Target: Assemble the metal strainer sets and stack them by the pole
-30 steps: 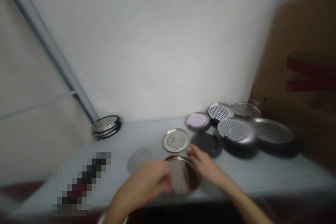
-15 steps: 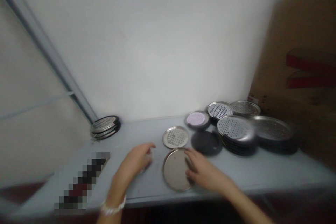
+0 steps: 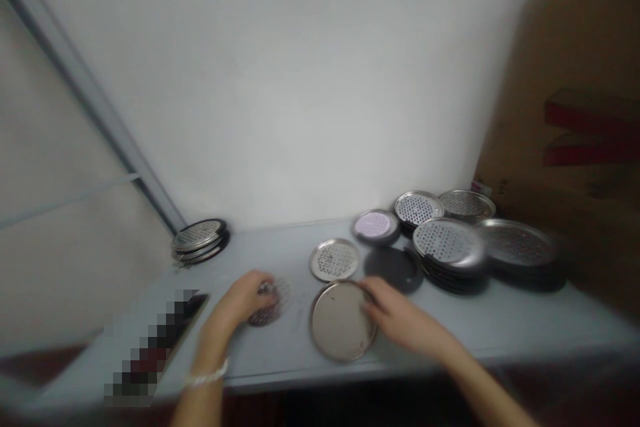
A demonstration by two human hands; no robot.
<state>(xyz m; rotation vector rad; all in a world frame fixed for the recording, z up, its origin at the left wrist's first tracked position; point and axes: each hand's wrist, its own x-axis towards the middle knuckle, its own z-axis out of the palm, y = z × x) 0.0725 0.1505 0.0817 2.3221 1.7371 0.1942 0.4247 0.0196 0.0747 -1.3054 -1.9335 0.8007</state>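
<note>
Right hand (image 3: 403, 317) rests on a flat-lying round steel tray (image 3: 340, 323).

A white wall (image 3: 280, 80) rises behind a pale grey tabletop (image 3: 505, 327), and a grey metal upright (image 3: 85, 87) runs diagonally down the left side to meet it. A paler panel (image 3: 65, 280) fills the lower left. A large brown cardboard sheet (image 3: 575, 67) with red markings (image 3: 590, 120) leans at the right. Below the table lies a dark floor (image 3: 325, 407), and soft, even light falls across the scene.
</note>
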